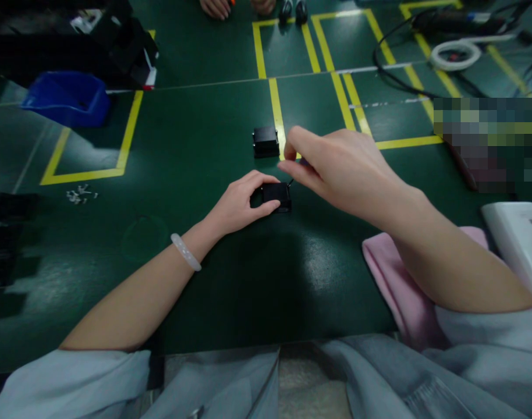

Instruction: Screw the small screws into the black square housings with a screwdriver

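My left hand [244,203] is closed around the left side of a small black box-shaped part [278,193], thumb along its near edge and fingers over the far edge. The part rests on the green table. Just right of it, my right hand [336,169] pinches a thin dark tool that looks like a small screwdriver [291,181]; its slim shaft slants down to the part's right corner. Most of the tool's handle is hidden in my fingers. A second black box-shaped part [266,142], with small screws at its sides, sits just beyond.
Loose screws [81,194] lie at the left, below a blue bin [67,99]. A pink cloth [392,273] and a white device [517,238] are at the right. Cables [388,64] spread at the far right. Another person's hand [216,7] shows at the far edge.
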Tool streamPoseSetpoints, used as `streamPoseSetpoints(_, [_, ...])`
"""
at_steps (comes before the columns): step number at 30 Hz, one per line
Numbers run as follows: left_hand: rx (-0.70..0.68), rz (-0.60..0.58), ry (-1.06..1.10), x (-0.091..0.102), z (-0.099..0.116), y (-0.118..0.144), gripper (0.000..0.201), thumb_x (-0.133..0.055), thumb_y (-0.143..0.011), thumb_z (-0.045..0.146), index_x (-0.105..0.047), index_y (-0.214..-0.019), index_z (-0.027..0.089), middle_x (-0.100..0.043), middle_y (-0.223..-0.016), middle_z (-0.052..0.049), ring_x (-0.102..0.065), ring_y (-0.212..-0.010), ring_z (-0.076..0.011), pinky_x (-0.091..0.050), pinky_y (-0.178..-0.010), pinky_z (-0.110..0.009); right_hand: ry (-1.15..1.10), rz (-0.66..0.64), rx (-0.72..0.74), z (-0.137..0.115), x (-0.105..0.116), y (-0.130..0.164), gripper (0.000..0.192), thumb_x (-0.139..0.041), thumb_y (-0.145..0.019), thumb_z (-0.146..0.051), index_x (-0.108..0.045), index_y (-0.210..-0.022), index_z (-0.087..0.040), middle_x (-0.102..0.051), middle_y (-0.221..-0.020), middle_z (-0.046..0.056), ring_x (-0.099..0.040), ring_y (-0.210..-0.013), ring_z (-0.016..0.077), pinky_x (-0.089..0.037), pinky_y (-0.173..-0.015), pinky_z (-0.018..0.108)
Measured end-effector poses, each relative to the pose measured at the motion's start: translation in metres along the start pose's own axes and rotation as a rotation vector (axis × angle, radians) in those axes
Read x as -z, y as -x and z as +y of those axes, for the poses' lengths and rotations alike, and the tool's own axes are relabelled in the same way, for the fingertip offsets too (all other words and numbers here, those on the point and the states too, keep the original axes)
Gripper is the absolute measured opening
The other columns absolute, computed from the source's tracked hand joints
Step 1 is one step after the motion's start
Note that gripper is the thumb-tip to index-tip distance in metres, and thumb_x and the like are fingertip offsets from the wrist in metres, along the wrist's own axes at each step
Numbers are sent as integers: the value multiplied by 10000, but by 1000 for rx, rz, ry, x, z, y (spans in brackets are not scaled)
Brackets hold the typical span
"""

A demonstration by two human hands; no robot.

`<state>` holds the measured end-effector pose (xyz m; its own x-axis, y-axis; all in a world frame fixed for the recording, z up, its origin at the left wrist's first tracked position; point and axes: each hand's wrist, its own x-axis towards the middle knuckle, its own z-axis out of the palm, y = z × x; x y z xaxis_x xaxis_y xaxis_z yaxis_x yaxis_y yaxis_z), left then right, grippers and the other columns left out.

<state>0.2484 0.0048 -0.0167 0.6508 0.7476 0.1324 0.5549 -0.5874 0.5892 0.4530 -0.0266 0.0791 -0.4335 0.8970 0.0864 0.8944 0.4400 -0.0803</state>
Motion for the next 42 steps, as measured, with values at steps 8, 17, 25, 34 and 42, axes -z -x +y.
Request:
streamPoseSetpoints(8, [16, -11, -5, 0, 2, 0, 386, -541, -877, 449, -567, -1152, 180, -608, -1103, -56, -580, -986, -205, -456, -863, -311, -41, 61, 32, 1, -2, 1, 339, -267, -941, -272, -481, -1190, -189, -646, -838, 38, -594, -692, 172, -250, -552, 272])
streamPoseSetpoints(17, [1, -1, -3, 0, 1, 0, 388, -552, -877, 451, -569, -1151, 177, -607, -1092, -54, -578, -988, -203, -451, -858, -309, -5, 36, 45, -1, -3, 0, 368, -259, -955, -326, -528, -1168, -195, -639, -786, 29, -580, -653, 168, -224, -540, 269])
streamPoseSetpoints(25, [-2, -1, -5, -1, 0, 0, 383, -552, -872, 454, -567, -1141, 182, -613, -1099, -62, -578, -1005, -214, -457, -860, -318, -29, 17, 27, -1, -2, 0, 384, -259, -965, -371, -519, -1185, -191, -663, -861, 48, -597, -716, 180, -247, -560, 276])
streamPoseSetpoints(34, [5, -12, 1, 1, 3, 0, 375, -546, -880, 438, -573, -1145, 174, -608, -1095, -60, -578, -988, -204, -452, -851, -311, -1, 81, 1, 0, -1, 2, 352, -279, -940, -273, -507, -1198, -201, -665, -835, 39, -596, -686, 171, -250, -548, 274])
streamPoseSetpoints(42, [14, -5, 3, 0, 3, 0, 376, -549, -874, 425, -574, -1156, 176, -607, -1107, -58, -580, -995, -205, -453, -891, -321, 22, 72, -10, -1, -3, -1, 358, -263, -952, -295, -516, -1190, -207, -674, -836, 41, -613, -685, 192, -232, -546, 283])
